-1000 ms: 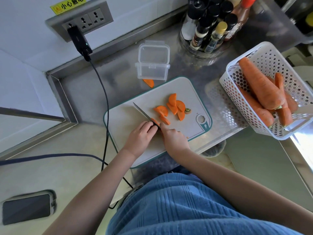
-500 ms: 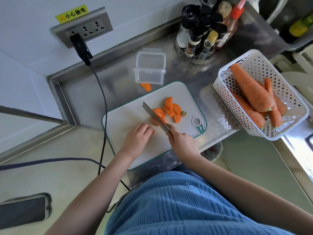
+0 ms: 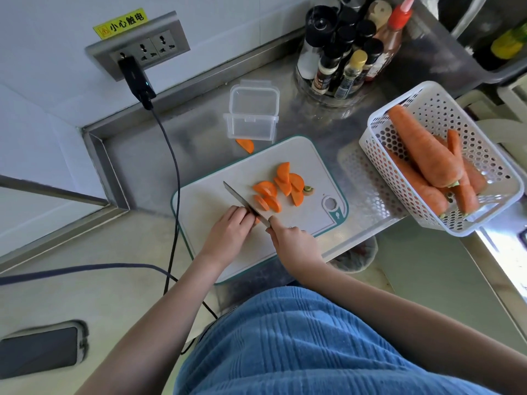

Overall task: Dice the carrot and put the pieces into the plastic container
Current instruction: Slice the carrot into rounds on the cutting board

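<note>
Knife (image 3: 245, 203) lower, back on board (image 3: 310, 155).

Bare forearms, ribbed blue garment (image 3: 299, 346)

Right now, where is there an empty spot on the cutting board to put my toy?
The cutting board is bare along its far edge, between the plastic container and the carrot slices, and at its left end beside the black cable. The middle is crowded: slices, the knife, and both hands, left and right.

Bare board (image 3: 216, 195) left of knife (image 3: 242, 201); basket (image 3: 399, 178) crowds right.
</note>
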A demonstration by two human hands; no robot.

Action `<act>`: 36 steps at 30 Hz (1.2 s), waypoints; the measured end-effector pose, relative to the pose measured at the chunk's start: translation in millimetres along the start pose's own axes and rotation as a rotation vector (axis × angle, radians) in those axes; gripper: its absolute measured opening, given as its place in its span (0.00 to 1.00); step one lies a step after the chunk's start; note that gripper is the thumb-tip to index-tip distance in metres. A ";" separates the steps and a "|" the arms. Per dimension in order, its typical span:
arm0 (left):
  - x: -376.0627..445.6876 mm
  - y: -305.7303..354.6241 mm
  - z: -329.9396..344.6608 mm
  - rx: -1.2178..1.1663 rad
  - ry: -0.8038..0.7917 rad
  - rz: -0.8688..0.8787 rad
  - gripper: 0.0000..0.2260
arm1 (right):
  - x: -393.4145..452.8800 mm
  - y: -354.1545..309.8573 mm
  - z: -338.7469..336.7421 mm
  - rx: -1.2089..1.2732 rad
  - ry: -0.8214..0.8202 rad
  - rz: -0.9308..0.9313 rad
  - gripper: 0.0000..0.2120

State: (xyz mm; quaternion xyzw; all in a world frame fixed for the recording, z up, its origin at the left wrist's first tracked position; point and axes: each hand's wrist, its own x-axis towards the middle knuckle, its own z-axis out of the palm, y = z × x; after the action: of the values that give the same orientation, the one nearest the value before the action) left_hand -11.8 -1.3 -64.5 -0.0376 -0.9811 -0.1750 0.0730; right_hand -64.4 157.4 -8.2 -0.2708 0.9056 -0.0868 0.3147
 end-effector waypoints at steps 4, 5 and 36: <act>-1.1 -2.0 -0.1 -0.019 0.008 0.011 0.08 | 0.9 -1.0 3.3 0.008 -0.012 0.011 0.13; -0.8 -1.8 -0.2 -0.022 0.010 0.009 0.08 | 1.1 -0.8 3.5 0.030 -0.015 0.013 0.12; -1.7 -3.3 1.1 -0.046 0.043 0.000 0.07 | 7.2 -8.2 18.3 0.107 0.018 0.036 0.05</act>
State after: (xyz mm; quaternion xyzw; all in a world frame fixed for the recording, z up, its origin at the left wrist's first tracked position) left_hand -10.6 -4.1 -66.9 -0.0356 -0.9751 -0.1981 0.0933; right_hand -54.3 146.9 -23.6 -0.2365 0.9072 -0.1318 0.3221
